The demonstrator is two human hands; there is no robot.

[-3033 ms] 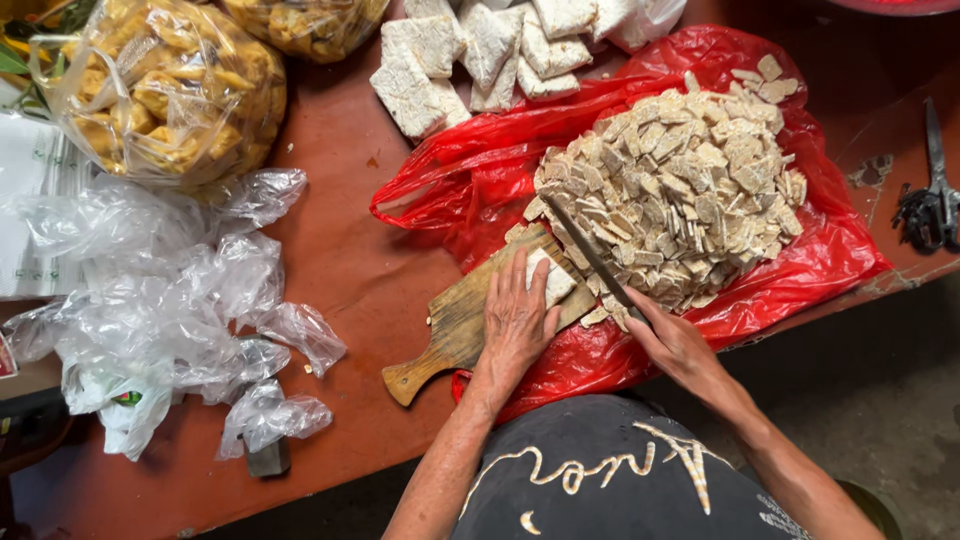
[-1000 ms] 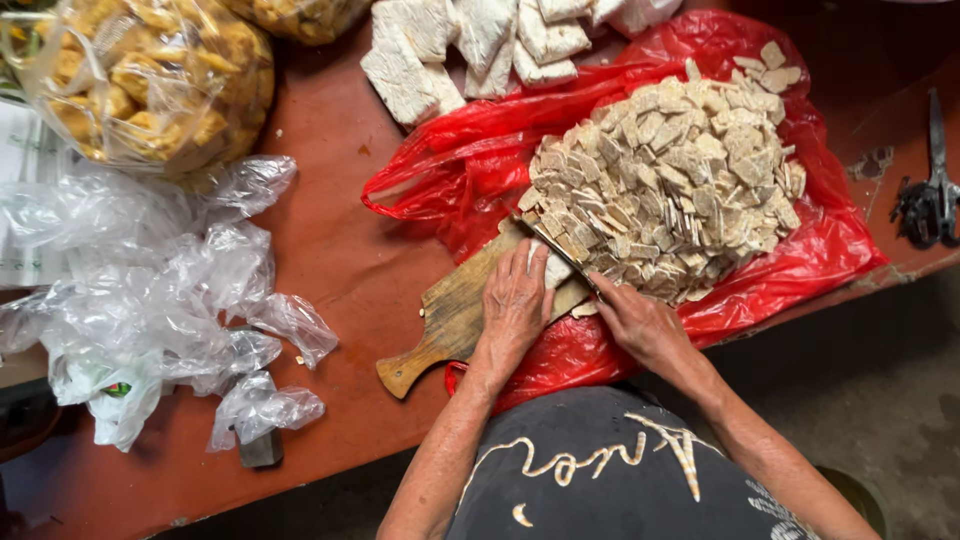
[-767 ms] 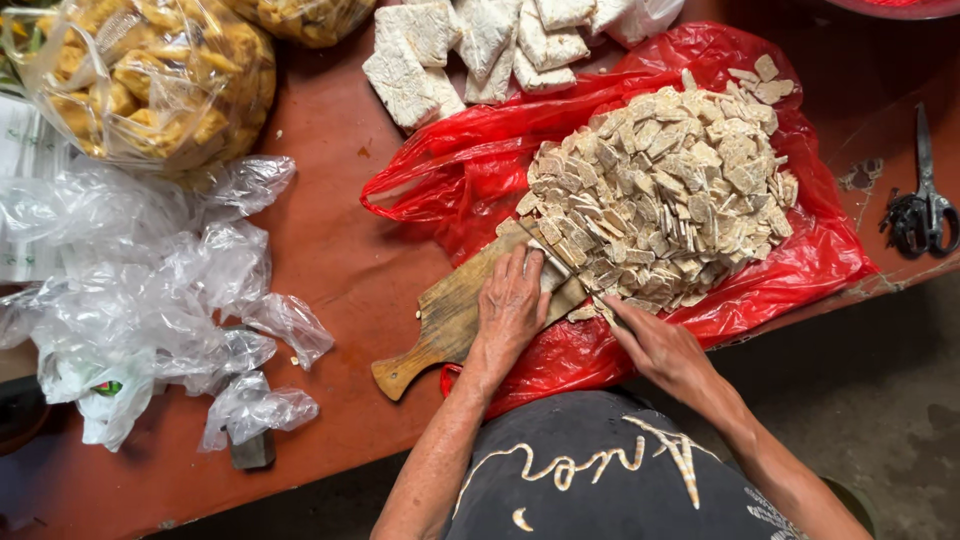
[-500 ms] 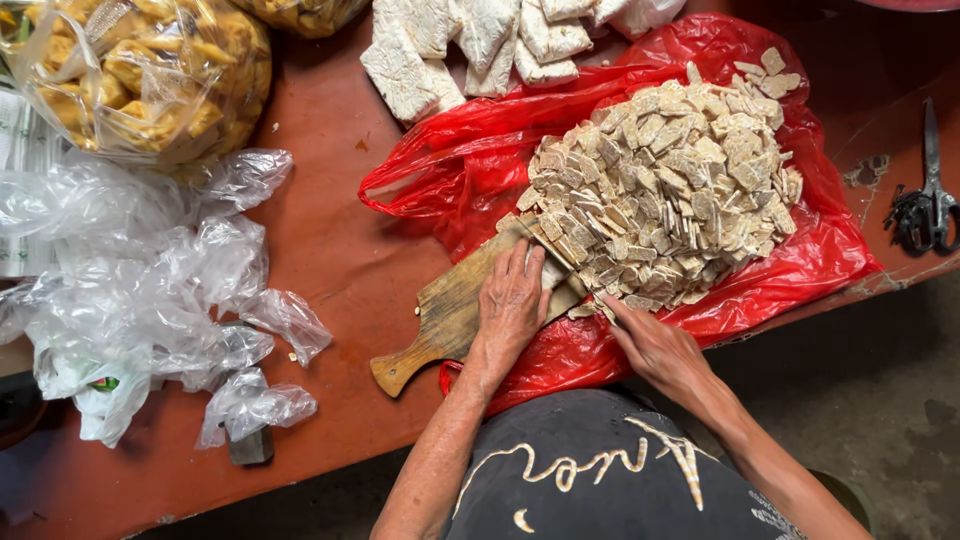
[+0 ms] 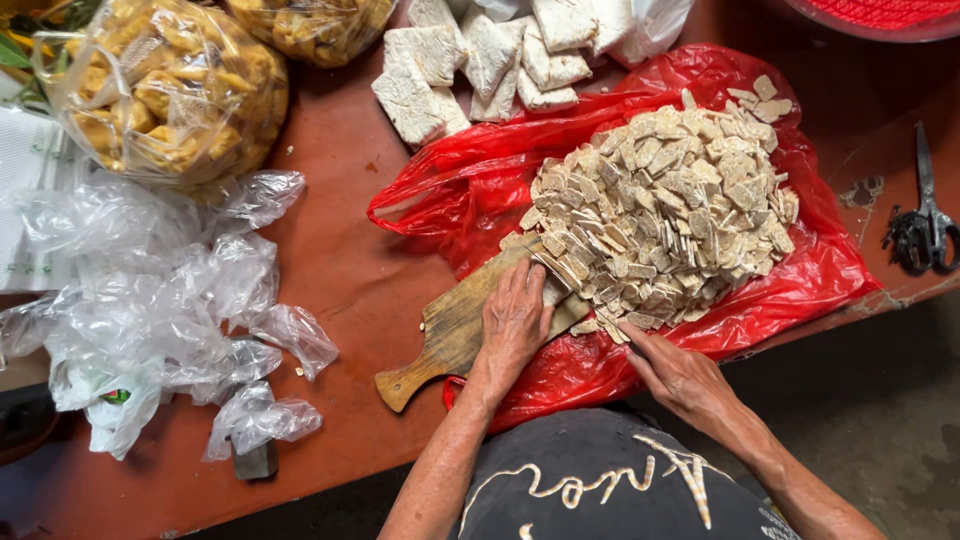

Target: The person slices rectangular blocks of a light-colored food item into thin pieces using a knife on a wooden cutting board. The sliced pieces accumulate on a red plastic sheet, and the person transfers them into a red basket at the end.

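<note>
A wooden cutting board [image 5: 455, 330] is seen lying at an angle on the brown table [image 5: 340, 270], its handle pointing toward the near edge and its far end tucked under a big heap of pale cut slices [image 5: 665, 205]. The heap is spread over a red plastic bag [image 5: 820, 280] that covers the right part of the table.

The left hand [image 5: 512, 325] is laid palm down on the board, fingers stretched flat toward the heap, and a block being sliced seems to be pressed under the fingertips, though little of it can be made out. The right hand [image 5: 680, 375] is placed just beside it, at the near edge of the heap over the red bag. Its fingers are curled around a thin dark knife [image 5: 590, 300], whose blade is seen running toward the left fingertips; the handle is hidden in the grip.

Behind the heap, uncut white blocks [image 5: 470, 65] are stacked. At the far left, a clear bag of yellow fried pieces [image 5: 165, 90] is set, with a second such bag [image 5: 310, 25] beside it. Crumpled clear plastic bags [image 5: 150, 310] are piled on the left of the table. Black scissors [image 5: 925, 220] are left at the right edge, well apart from both hands.
</note>
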